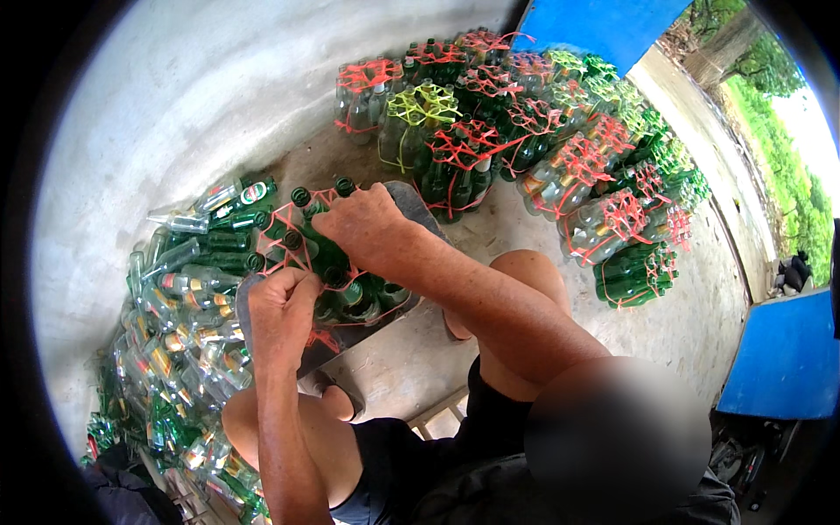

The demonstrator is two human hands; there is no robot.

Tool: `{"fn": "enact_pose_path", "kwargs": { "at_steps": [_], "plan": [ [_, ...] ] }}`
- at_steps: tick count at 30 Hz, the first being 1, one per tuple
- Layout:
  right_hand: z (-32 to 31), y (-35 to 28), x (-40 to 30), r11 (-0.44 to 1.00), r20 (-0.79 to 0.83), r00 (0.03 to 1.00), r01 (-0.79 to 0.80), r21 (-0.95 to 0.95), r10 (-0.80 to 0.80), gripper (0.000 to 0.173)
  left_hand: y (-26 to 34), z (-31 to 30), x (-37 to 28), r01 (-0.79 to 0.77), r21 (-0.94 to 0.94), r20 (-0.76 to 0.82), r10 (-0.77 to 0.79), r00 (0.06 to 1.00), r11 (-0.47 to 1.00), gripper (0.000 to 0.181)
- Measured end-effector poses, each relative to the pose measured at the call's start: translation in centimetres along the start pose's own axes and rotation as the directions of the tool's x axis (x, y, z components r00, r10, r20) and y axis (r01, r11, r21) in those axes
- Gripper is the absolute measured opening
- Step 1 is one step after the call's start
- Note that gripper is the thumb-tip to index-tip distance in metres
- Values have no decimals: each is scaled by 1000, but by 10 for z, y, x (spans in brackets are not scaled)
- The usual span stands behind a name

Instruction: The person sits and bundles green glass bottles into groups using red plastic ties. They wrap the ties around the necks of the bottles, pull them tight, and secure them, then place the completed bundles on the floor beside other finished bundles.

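Before me a bundle of green glass bottles (331,252) lies on a dark board (410,203), with mouths turned up towards me. Pink plastic strap (289,216) zigzags between the bottle necks and around the bundle. My left hand (282,305) is at the near left side, thumb and forefinger pinched on the strap. Over the far right necks, my right hand (364,223) is curled into a fist where the strap runs up to it. Its fingertips and part of the strap are hidden. A loose tuft of strap (323,340) hangs at the near side.
Loose clear and green bottles (197,315) are heaped along the white wall (197,85) on the left. Several strapped bottle bundles (525,118) stand at the back and right on the concrete floor (682,341). Blue panels (590,29) border the opening outdoors.
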State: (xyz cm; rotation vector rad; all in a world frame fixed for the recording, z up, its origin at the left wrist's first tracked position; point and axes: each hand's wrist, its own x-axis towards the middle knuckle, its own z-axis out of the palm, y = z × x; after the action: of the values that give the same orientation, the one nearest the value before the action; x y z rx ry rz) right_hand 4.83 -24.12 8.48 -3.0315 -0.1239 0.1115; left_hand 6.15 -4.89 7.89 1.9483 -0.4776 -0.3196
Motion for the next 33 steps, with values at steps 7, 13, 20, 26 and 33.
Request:
{"fn": "enact_pose_path", "kwargs": {
  "at_steps": [7, 13, 20, 26, 33],
  "plan": [
    [0, 0, -2, 1000, -36, 999, 13, 2, -13, 29, -2, -1, 0, -3, 2, 1, 3, 1000, 1000, 13],
    [3, 0, -1, 1000, -61, 998, -1, -4, 1, 26, 3, 0, -1, 16, 3, -3, -16, 1000, 1000, 13],
    [6, 2, -2, 999, -89, 996, 17, -31, -20, 25, 1, 1, 0, 8, -4, -7, -8, 1000, 1000, 13],
    [6, 1, 0, 1000, -46, 999, 3, -13, -3, 27, 0, 0, -1, 31, -30, -5, -31, 1000, 999, 13],
    [9, 0, 3, 1000, -36, 999, -21, -5, 21, 25, -3, 1, 0, 1, -6, -1, -1, 1000, 1000, 14]
  ]
}}
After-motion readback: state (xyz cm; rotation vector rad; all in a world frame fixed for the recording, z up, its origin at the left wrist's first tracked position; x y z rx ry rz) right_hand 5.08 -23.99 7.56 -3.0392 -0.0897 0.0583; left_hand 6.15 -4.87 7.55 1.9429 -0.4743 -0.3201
